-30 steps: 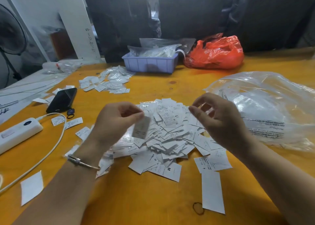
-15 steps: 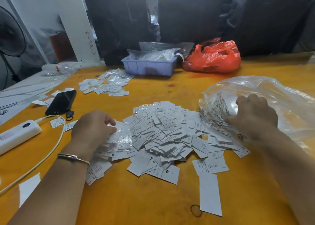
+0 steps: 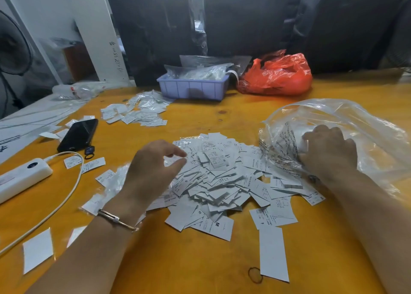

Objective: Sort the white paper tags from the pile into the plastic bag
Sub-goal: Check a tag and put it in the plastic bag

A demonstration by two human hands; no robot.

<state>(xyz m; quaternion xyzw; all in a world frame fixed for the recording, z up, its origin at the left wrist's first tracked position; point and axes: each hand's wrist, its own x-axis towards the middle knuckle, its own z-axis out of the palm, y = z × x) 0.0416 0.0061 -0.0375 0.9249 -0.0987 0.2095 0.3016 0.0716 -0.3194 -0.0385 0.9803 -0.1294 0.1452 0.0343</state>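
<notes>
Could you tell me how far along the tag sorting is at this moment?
Early, by the look of it. Done: little shows inside the clear plastic bag. In hand: the right hand grips the bag's mouth; the left hand hovers over the tags, holding nothing visible. Left: the big pile of white tags.

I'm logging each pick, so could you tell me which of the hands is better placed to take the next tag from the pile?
The left hand, probably. It hovers over the pile of tags with thumb and forefinger parted and holding nothing, while the right hand grips the clear plastic bag at its mouth.
</notes>
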